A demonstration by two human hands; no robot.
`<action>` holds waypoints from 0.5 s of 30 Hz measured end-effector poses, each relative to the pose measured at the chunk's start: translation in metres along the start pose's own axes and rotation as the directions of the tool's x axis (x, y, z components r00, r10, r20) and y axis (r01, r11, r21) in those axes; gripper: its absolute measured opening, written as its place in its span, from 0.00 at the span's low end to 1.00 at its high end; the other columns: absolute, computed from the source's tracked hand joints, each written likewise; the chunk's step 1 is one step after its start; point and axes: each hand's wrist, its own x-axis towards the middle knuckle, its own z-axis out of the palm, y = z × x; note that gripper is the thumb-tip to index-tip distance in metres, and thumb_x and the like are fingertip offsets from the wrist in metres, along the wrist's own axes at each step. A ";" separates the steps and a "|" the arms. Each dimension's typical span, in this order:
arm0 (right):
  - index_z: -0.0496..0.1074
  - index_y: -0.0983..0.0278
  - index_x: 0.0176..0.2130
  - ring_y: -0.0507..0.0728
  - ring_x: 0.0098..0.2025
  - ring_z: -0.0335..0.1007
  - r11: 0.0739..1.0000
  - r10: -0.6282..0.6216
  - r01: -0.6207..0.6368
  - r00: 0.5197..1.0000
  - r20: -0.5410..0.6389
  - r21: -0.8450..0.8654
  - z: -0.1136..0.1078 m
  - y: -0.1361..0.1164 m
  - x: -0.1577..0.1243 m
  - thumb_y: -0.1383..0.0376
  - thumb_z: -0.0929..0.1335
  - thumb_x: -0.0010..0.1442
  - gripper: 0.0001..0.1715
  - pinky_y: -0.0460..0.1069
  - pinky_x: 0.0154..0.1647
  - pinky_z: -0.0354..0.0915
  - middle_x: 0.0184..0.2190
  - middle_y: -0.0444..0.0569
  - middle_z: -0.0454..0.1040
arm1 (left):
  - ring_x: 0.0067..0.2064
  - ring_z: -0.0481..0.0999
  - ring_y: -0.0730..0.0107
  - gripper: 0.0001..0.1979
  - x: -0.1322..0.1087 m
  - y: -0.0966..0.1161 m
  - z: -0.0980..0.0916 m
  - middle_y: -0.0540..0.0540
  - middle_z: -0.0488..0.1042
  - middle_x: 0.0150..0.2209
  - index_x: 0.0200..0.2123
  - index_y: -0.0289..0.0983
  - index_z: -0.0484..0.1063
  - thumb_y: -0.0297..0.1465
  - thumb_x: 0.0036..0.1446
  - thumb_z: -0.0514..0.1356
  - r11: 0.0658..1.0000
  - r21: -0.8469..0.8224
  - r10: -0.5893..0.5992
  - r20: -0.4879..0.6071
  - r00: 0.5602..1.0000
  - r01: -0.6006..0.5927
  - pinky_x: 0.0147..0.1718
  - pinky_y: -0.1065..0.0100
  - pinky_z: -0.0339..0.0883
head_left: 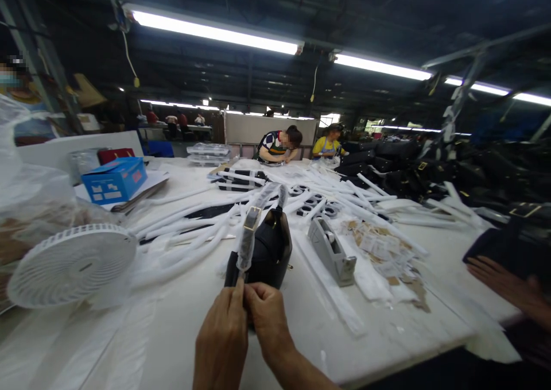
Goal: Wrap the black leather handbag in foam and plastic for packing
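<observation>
A small black handbag (267,252) stands on the white table (181,321) right in front of me. Its strap (250,235) is wrapped in clear plastic film and shows a gold buckle. My left hand (224,338) and my right hand (269,321) are side by side at the near end of that strap. Both pinch the wrapped strap end with closed fingers, just before the bag.
A grey tape dispenser (332,251) sits right of the bag, beside paper scraps (387,258). A white fan (71,263) lies at left, a blue box (114,178) behind it. White foam strips (193,229) cover the table. Another person's hand (508,284) rests at right; workers sit far back.
</observation>
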 end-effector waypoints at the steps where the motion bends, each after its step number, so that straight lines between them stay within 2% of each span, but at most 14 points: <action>1: 0.71 0.68 0.20 0.47 0.20 0.55 1.000 0.004 -0.004 1.000 0.009 0.003 -0.001 -0.001 -0.001 0.41 0.75 0.39 0.32 0.44 0.20 0.54 0.17 0.43 0.65 | 0.31 0.73 0.70 0.18 -0.004 0.001 0.001 0.47 0.71 0.32 0.53 0.34 0.67 0.22 0.65 0.44 1.000 0.003 0.000 -0.006 1.000 0.000 0.31 0.70 0.66; 4: 0.71 0.68 0.23 0.48 0.19 0.55 0.999 0.049 -0.049 0.998 0.051 0.011 -0.003 -0.004 -0.003 0.38 0.73 0.42 0.34 0.44 0.19 0.53 0.17 0.43 0.65 | 0.33 0.73 0.68 0.20 -0.015 0.004 0.007 0.46 0.72 0.35 0.55 0.36 0.65 0.21 0.64 0.45 1.000 -0.006 -0.025 -0.003 1.000 0.025 0.32 0.69 0.68; 8: 0.68 0.67 0.22 0.47 0.16 0.56 0.991 0.133 -0.132 0.991 0.030 -0.035 -0.003 -0.007 0.002 0.45 0.77 0.38 0.29 0.44 0.17 0.53 0.15 0.41 0.64 | 0.38 0.75 0.63 0.20 -0.022 0.008 0.010 0.42 0.73 0.39 0.53 0.36 0.66 0.21 0.61 0.46 0.999 0.032 0.011 0.020 1.000 -0.012 0.37 0.64 0.73; 12: 0.67 0.65 0.21 0.48 0.17 0.58 0.997 0.083 -0.083 0.996 -0.015 -0.002 -0.002 -0.006 0.009 0.54 0.75 0.43 0.20 0.44 0.17 0.55 0.14 0.41 0.66 | 0.43 0.75 0.59 0.23 -0.031 0.017 0.005 0.38 0.74 0.46 0.53 0.35 0.68 0.16 0.58 0.46 0.995 0.066 0.072 0.054 0.996 -0.075 0.42 0.60 0.74; 15: 0.68 0.65 0.21 0.50 0.19 0.65 0.997 0.071 -0.071 0.997 0.014 0.008 -0.002 -0.006 0.009 0.55 0.73 0.45 0.18 0.45 0.21 0.61 0.16 0.44 0.71 | 0.47 0.75 0.60 0.20 -0.041 0.021 -0.004 0.37 0.73 0.49 0.53 0.35 0.68 0.18 0.61 0.48 0.993 -0.065 0.101 0.043 0.994 -0.098 0.46 0.62 0.72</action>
